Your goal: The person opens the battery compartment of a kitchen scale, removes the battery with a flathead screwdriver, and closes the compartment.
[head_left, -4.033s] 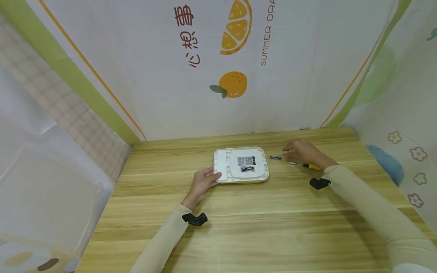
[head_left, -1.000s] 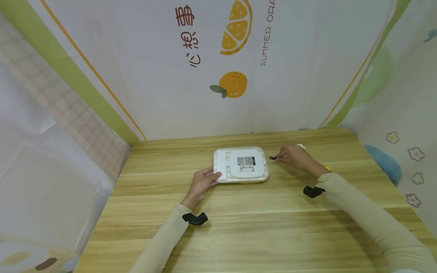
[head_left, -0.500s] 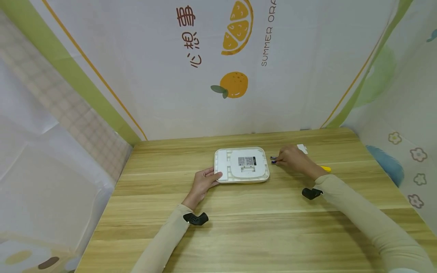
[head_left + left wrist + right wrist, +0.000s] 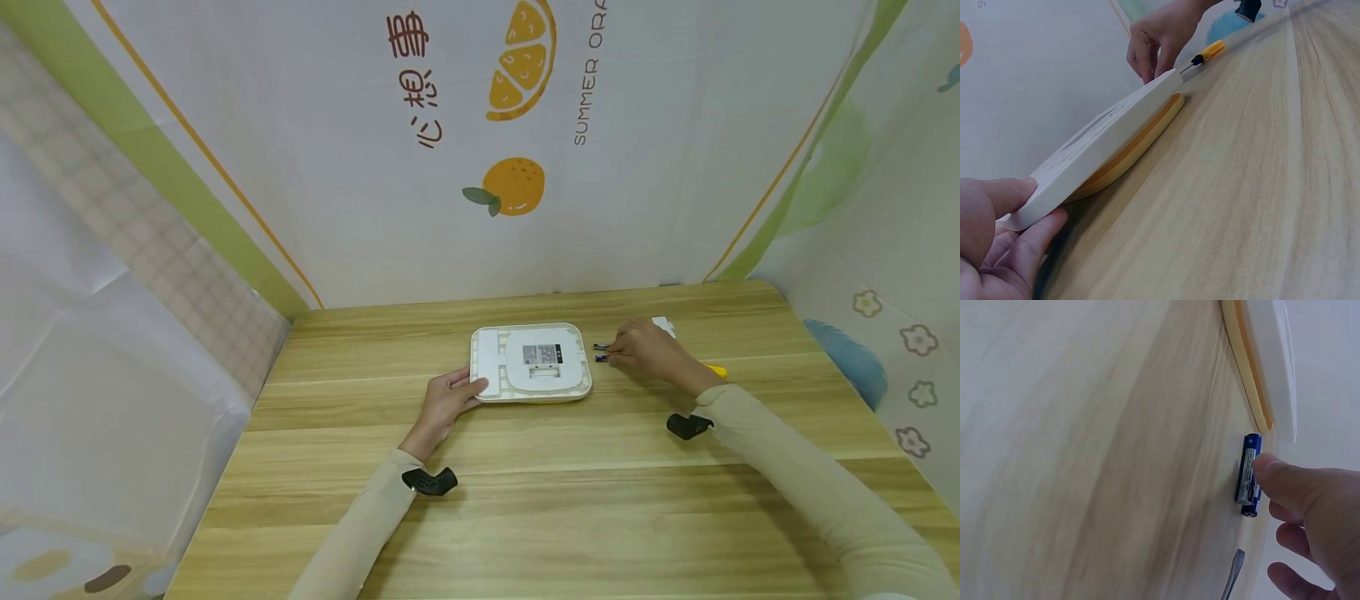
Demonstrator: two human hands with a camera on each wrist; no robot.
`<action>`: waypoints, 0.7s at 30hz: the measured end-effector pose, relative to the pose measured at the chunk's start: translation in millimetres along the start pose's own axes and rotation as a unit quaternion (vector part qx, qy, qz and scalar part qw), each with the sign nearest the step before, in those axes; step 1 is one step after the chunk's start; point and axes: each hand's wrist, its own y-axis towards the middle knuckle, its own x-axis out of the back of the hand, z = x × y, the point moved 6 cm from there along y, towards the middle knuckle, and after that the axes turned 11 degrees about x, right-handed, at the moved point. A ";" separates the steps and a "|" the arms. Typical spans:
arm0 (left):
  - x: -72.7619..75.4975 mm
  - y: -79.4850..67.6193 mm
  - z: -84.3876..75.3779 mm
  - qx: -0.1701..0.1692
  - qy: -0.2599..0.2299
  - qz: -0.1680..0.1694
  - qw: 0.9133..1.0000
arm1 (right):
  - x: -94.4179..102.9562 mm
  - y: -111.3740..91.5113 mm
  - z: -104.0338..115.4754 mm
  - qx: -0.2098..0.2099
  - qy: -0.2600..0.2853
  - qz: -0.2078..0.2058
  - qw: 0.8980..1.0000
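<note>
A flat white device (image 4: pixel 491 362) with rounded corners lies underside up, showing a printed label (image 4: pixel 542 355) and an uncovered battery compartment (image 4: pixel 545 372) with no battery in it. My left hand (image 4: pixel 444 404) grips its left edge, thumb on top and fingers below; in the left wrist view that edge is raised. To the device's right, my right hand (image 4: pixel 648 354) pinches a blue AAA-size battery (image 4: pixel 1247 465) low at the table, thumb at its side; the other fingertips are partly hidden. A second battery (image 4: pixel 601 346) lies alongside it.
A screwdriver with a yellow handle (image 4: pixel 717 371) lies beneath the right wrist, its metal tip (image 4: pixel 1235 572) near the batteries. Behind the right hand is a small white cover (image 4: pixel 663 327). An orange-yellow layer (image 4: pixel 1129 153) shows under the device. Printed cloth hangs behind the wooden table (image 4: pixel 525 517).
Four seconds ago one battery sat in the compartment; now both are on the right, the pinched one lowered beside the other. The small cover has come into sight. The left hand stays in place.
</note>
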 end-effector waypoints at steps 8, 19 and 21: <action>-0.8 2.6 1.2 0.010 0.003 -0.011 1.000 | 11.8 -4.2 -0.4 -0.021 0.002 0.009 1.000; -0.3 0.3 0.5 0.011 -0.003 -0.011 1.000 | 32.1 -1.8 17.0 -0.113 0.083 0.006 0.990; -0.5 0.0 1.4 0.011 -0.001 -0.010 1.000 | 33.9 -2.8 19.9 -0.115 0.089 0.004 0.989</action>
